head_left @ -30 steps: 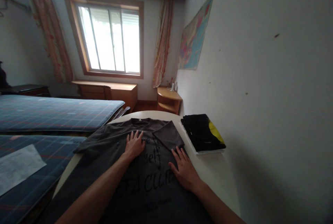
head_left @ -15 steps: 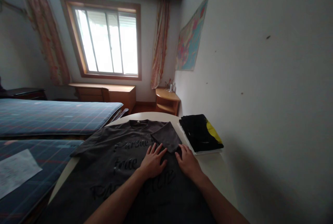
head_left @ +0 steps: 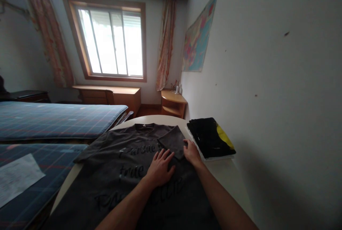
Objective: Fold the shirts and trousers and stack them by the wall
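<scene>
Dim room, lit only by the overexposed window (head_left: 112,41). Wall (head_left: 267,80) evenly lit, shadowed low right. Shirt (head_left: 120,166) dark, print barely legible. Wide-angle tilt, edges soft.

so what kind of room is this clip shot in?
Most likely a bedroom, maybe a dorm. Two beds with plaid mattresses stand at left, a curtained window sits above a wooden desk, and both hands press a dark T-shirt flat on a round table.

T-shirt (head_left: 120,158) dark grey, black lettering — folded garment (head_left: 210,137) black with yellow patch — mattress (head_left: 53,116) blue plaid.
</scene>
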The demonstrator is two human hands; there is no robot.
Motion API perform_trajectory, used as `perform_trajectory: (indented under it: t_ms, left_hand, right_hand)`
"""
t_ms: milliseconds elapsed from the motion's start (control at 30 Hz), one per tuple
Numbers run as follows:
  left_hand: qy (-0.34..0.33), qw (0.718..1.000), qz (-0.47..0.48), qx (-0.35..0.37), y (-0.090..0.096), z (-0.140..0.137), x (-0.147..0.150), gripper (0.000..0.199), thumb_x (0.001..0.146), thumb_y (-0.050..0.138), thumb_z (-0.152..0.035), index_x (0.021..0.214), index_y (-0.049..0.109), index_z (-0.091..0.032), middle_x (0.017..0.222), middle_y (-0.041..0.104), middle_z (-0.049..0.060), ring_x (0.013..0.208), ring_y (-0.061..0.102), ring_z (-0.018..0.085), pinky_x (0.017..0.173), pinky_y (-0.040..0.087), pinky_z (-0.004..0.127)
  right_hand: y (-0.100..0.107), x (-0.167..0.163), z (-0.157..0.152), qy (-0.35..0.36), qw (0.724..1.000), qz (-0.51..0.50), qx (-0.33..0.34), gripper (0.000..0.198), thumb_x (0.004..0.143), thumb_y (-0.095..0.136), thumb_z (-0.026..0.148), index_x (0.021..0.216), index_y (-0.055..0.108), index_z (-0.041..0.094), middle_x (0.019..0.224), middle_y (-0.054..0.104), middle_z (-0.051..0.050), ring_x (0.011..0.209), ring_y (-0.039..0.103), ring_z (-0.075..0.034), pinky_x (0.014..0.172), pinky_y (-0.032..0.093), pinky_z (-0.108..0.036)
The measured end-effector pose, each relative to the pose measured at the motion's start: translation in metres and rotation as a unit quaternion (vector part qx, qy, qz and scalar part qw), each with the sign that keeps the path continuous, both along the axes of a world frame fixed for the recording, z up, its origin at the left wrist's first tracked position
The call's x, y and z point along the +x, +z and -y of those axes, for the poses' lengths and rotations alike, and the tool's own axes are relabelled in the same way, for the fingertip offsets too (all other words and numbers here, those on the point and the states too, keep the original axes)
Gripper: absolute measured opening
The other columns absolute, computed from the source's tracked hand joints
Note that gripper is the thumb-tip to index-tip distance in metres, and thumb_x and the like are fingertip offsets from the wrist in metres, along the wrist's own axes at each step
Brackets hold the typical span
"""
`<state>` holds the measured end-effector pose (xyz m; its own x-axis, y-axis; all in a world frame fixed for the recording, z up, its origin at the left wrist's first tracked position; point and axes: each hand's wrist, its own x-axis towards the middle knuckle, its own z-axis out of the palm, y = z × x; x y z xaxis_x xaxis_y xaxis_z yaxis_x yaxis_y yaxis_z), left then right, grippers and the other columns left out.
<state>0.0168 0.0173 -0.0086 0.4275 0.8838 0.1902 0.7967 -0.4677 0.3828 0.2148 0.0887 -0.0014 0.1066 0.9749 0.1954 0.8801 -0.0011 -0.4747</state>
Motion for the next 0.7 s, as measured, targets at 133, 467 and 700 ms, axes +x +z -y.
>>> perform_trajectory:
  t_ms: [133, 467, 700]
  left_hand:
    - [-0.001, 1.000, -0.001, 0.002, 0.0017, 0.0010, 0.0005, 0.059, 0.091, 0.049, -0.046, 0.147, 0.043, -0.031, 0.156, 0.039, 0.005, 0.146, 0.027, 0.033, 0.121, 0.018, 0.053]
    - [-0.060, 0.998, -0.002, 0.001, 0.0052, -0.0003, -0.0021, 0.045, 0.090, 0.052, -0.041, 0.134, 0.055, -0.031, 0.160, 0.030, -0.001, 0.149, 0.014, 0.037, 0.119, 0.017, 0.060]
    - [-0.139, 0.990, 0.003, 0.032, 0.0055, -0.0023, -0.0013, 0.044, 0.096, 0.044, -0.033, 0.138, 0.052, -0.028, 0.154, 0.043, -0.001, 0.148, 0.022, 0.029, 0.119, 0.024, 0.054]
  right_hand:
    - [-0.0002, 0.0028, -0.0042, -0.010, 0.999, -0.048, -0.007, 0.061, 0.080, 0.054, 0.013, 0.140, 0.044, 0.011, 0.130, 0.062, -0.013, 0.119, 0.060, -0.021, 0.099, 0.044, -0.027]
    - [-0.0022, 0.0076, -0.0114, -0.015, 0.991, -0.131, -0.036, 0.041, 0.089, 0.047, 0.021, 0.126, 0.060, 0.008, 0.127, 0.065, -0.016, 0.120, 0.060, -0.023, 0.101, 0.043, -0.029]
    - [-0.0061, 0.0092, -0.0082, -0.013, 0.990, -0.139, -0.024, 0.041, 0.089, 0.045, 0.017, 0.127, 0.057, 0.008, 0.129, 0.064, -0.015, 0.121, 0.060, -0.020, 0.102, 0.042, -0.025]
